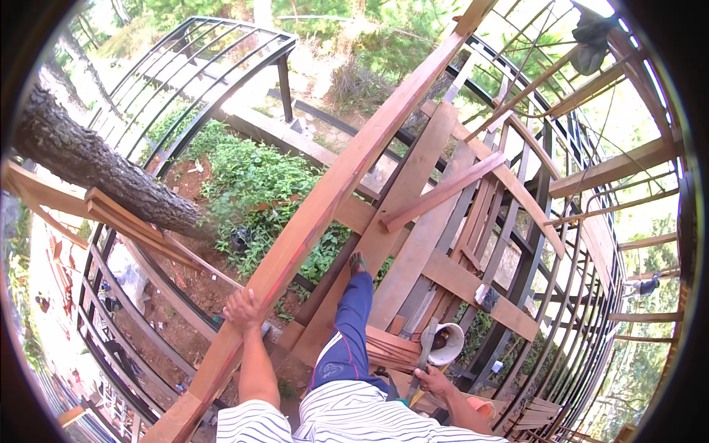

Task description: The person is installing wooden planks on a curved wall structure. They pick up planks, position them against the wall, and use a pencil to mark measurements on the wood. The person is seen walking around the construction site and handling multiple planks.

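In the lower left of the frame, the left hand (pixel 242 310) clamps around a long reddish wooden beam (pixel 332 192) that runs diagonally up to the top centre. Lower right, the right hand (pixel 434 382) is closed on a hammer (pixel 424 353), just beside a white bucket (pixel 450 343) resting on planks (pixel 413 251).

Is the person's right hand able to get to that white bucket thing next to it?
Probably yes. The right hand sits just below the white bucket with nothing between them, but its fingers already grip a long tool handle, so it would likely have to let go first.
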`<action>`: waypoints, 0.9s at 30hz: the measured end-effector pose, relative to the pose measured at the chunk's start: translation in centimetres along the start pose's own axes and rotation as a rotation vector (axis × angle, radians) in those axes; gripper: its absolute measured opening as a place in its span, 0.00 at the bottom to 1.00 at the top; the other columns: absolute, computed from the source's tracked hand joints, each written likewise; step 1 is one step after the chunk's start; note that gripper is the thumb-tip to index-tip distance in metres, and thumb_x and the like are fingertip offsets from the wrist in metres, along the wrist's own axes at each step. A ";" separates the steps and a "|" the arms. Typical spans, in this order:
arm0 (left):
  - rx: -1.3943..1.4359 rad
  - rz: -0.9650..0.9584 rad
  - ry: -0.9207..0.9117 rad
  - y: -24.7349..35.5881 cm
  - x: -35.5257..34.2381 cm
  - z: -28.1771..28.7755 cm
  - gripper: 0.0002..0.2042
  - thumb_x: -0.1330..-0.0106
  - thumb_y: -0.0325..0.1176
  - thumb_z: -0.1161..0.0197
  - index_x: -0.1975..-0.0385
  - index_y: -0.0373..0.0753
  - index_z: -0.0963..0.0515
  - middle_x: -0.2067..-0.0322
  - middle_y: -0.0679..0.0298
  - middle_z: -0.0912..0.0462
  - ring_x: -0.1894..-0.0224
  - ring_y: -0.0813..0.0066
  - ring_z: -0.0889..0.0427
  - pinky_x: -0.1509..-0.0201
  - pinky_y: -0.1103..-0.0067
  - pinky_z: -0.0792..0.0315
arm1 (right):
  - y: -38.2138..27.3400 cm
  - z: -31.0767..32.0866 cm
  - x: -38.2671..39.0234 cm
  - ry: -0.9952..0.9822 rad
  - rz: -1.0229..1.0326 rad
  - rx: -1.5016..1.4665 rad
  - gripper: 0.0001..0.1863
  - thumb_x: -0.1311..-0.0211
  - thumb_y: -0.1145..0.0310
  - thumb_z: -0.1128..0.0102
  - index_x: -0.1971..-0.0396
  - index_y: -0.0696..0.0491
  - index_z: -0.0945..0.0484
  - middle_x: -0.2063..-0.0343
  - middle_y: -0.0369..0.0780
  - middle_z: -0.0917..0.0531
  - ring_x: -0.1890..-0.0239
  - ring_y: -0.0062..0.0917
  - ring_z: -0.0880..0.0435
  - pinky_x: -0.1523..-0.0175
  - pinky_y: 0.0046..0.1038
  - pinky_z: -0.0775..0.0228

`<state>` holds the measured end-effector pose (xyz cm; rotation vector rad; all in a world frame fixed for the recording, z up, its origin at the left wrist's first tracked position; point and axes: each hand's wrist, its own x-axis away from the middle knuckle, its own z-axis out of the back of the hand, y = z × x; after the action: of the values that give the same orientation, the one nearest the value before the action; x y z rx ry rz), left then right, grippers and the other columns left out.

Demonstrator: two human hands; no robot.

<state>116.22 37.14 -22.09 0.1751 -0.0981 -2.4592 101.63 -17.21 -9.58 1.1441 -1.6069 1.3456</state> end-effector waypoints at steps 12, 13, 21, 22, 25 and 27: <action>0.063 0.334 -0.217 -0.2 -2.5 -1.5 0.32 0.29 0.60 0.57 0.64 0.31 0.20 0.64 0.43 0.19 0.57 0.44 0.22 0.51 0.57 0.32 | -22.9 5.1 -10.7 0.094 0.093 0.333 0.19 0.31 0.55 0.41 0.52 0.54 0.28 0.66 0.37 0.16 0.65 0.20 0.19 0.63 0.26 0.28; 0.039 0.390 -0.311 0.2 -3.8 -1.6 0.34 0.28 0.61 0.58 0.64 0.30 0.20 0.64 0.43 0.19 0.57 0.44 0.21 0.51 0.57 0.32 | -23.7 6.3 -11.4 0.189 0.159 0.390 0.18 0.31 0.55 0.41 0.54 0.55 0.28 0.67 0.37 0.16 0.65 0.20 0.19 0.63 0.27 0.27; 0.591 -0.007 -0.329 18.8 -17.3 -8.2 0.31 0.25 0.56 0.60 0.51 0.31 0.22 0.55 0.46 0.18 0.48 0.49 0.21 0.40 0.66 0.31 | -32.6 18.8 -18.4 0.786 0.462 0.255 0.22 0.27 0.51 0.51 0.61 0.57 0.23 0.71 0.41 0.14 0.71 0.26 0.17 0.61 0.29 0.27; 0.640 -0.044 -0.314 22.4 -18.0 -9.2 0.31 0.25 0.57 0.61 0.50 0.32 0.22 0.56 0.45 0.17 0.48 0.48 0.21 0.40 0.65 0.31 | -34.1 20.4 -19.4 0.832 0.478 0.320 0.23 0.27 0.50 0.52 0.62 0.57 0.22 0.70 0.41 0.13 0.68 0.28 0.15 0.57 0.31 0.26; 0.208 0.026 -0.615 35.0 -17.5 -4.4 0.34 0.26 0.61 0.64 0.53 0.34 0.20 0.59 0.43 0.18 0.46 0.45 0.23 0.39 0.62 0.33 | -35.7 24.3 -22.5 0.865 0.447 0.248 0.24 0.27 0.48 0.53 0.60 0.57 0.22 0.70 0.42 0.13 0.67 0.30 0.15 0.56 0.32 0.26; 0.075 0.088 -0.567 36.1 -17.3 -4.2 0.36 0.28 0.63 0.66 0.53 0.35 0.19 0.59 0.42 0.18 0.47 0.43 0.24 0.40 0.60 0.33 | -34.9 27.2 -26.0 0.837 0.476 0.221 0.25 0.28 0.47 0.53 0.59 0.58 0.22 0.70 0.43 0.13 0.67 0.32 0.14 0.56 0.32 0.26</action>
<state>152.49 19.78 -20.33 -0.4886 -0.4311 -2.3487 143.36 -41.35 -27.13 0.1962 -1.1321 1.9929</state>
